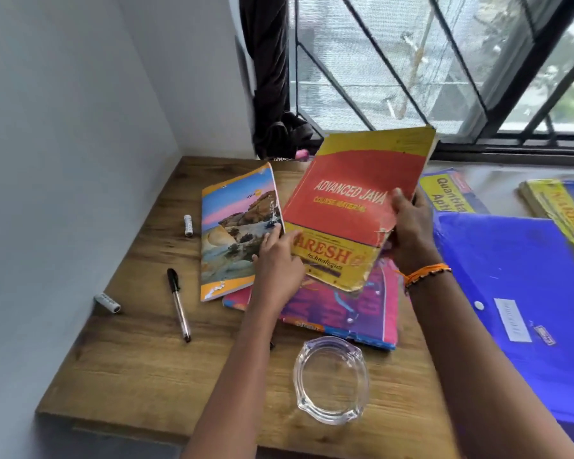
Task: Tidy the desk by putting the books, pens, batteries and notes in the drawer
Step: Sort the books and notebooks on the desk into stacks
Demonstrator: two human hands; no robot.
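Nearest the camera, a glass ashtray (331, 380) sat on the wooden tabletop (140, 366), between the two forearms. Beyond it lay a pink book (352, 313), flat, partly under the others.

The right hand (411, 233) gripped the red Java book (355, 200) at its right edge, thumb on the cover and fingers curled behind, holding it tilted up off the pile with its long axis running away from the person. The left hand (275, 263) reached for the same book's lower left corner, fingers straight and loose, tips touching or just short of the cover; I could not tell which. It also lay over the lower edge of the landscape notebook (236, 233), which sat just left of the red book. The left hand was the nearer one to the notebook, a pen (178, 306) and two batteries (107, 303), all still out to the left.

To the right, a blue folder (517, 293) and more books (557, 210) lay on another surface. At the back stood a grilled window (444, 67) and a white wall. No drawer showed, so nothing appeared stowed yet.
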